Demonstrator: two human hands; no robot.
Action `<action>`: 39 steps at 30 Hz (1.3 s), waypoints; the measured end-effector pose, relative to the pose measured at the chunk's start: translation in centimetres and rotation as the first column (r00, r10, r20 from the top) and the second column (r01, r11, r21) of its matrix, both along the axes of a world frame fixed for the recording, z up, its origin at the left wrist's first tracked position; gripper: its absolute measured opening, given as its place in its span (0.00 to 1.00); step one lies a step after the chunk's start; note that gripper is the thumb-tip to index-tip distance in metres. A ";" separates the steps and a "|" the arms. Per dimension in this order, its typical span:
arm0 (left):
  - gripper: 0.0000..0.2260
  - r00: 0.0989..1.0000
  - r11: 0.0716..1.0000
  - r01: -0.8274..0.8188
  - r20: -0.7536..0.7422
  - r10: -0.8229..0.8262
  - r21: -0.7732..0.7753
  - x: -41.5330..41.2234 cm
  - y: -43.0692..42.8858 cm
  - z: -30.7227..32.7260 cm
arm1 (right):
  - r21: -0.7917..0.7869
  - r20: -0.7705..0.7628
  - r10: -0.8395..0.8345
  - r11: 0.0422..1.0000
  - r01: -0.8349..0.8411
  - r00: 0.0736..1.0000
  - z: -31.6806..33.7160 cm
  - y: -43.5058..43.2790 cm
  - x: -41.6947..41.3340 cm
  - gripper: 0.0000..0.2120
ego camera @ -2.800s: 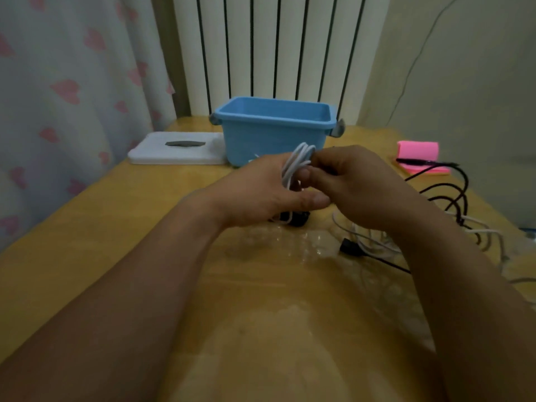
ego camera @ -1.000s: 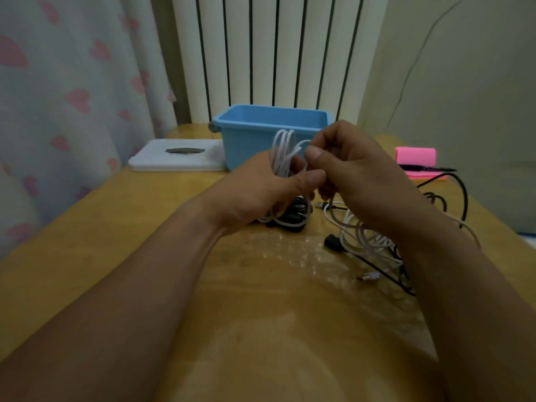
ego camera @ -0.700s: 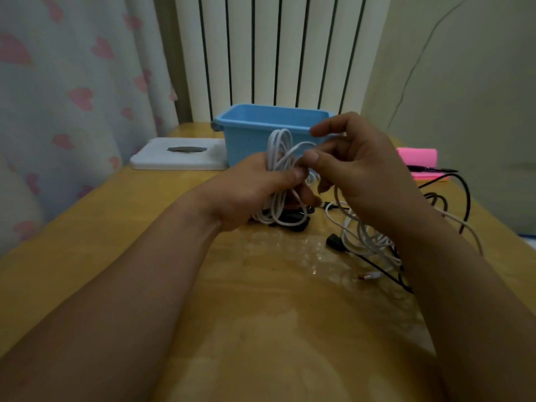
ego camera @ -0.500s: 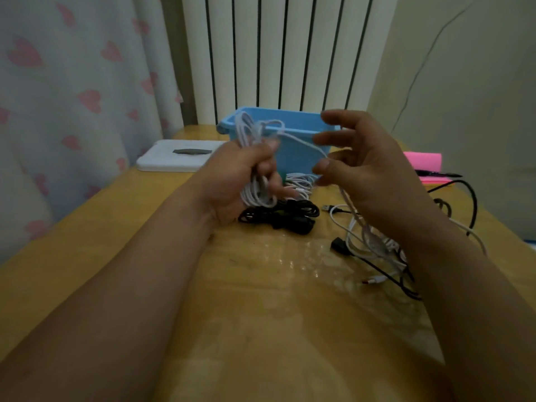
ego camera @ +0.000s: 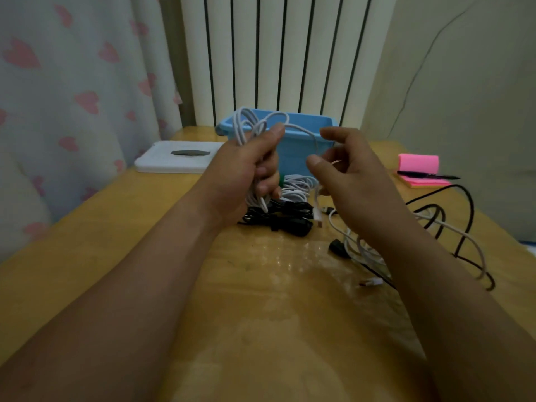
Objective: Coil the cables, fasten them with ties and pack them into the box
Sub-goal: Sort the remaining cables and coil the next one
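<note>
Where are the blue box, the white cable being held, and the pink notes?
blue box [ego camera: 294,158]: head view, bare patch of its front wall.
white cable [ego camera: 242,132]: head view, loops above the left hand [ego camera: 240,175].
pink notes [ego camera: 419,163]: head view, curled top sheet.

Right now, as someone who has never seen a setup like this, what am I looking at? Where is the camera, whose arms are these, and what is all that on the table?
There is no machine here. These are a person's two bare arms, filmed by one wide-angle camera worn on the head, looking forward and down.

The left hand grips a coil of white cable, raised in front of a blue box. One strand runs from the coil towards the right hand, whose fingers are loosely curled. I cannot tell whether it pinches the strand.

On the wooden table lie a black cable bundle, a white bundle behind it, and loose black and white cables on the right. Further back are pink sticky notes with a pen, and a flat white slab.
</note>
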State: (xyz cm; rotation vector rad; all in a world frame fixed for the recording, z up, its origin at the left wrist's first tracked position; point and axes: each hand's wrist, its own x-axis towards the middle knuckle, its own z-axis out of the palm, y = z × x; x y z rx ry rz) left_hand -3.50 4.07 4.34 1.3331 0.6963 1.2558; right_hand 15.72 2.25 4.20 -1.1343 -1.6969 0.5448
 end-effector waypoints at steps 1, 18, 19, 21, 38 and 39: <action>0.15 1.000 1.000 0.023 0.008 -0.023 -0.003 0.0 -0.1 0.1 | 0.016 0.049 -0.009 1.000 0.009 0.999 -0.1 0.2 0.0 0.16; 0.09 0.955 0.957 -0.228 -0.150 0.256 0.181 1.8 -1.3 -0.2 | -0.095 0.212 0.169 0.984 -0.152 0.962 -0.6 -0.7 -1.7 0.09; 0.10 0.959 0.955 -0.260 -0.076 0.272 0.141 1.3 -0.9 -0.1 | -0.129 0.231 0.198 0.977 -0.172 0.953 -0.5 -0.8 -1.7 0.08; 0.11 0.946 0.951 -0.306 0.128 0.298 0.048 0.1 0.0 0.2 | -0.169 0.256 0.234 0.966 -0.195 0.938 -0.3 -1.0 -1.6 0.07; 0.20 0.888 0.989 0.135 -0.450 -0.093 0.062 2.3 -1.6 -0.6 | -0.309 -0.119 0.167 0.930 -0.197 0.979 1.3 -0.8 1.1 0.09; 0.18 0.870 0.991 0.102 -0.492 -0.045 0.088 2.5 -1.7 -0.7 | -0.286 -0.005 0.140 0.949 -0.136 0.990 1.1 -0.9 0.9 0.10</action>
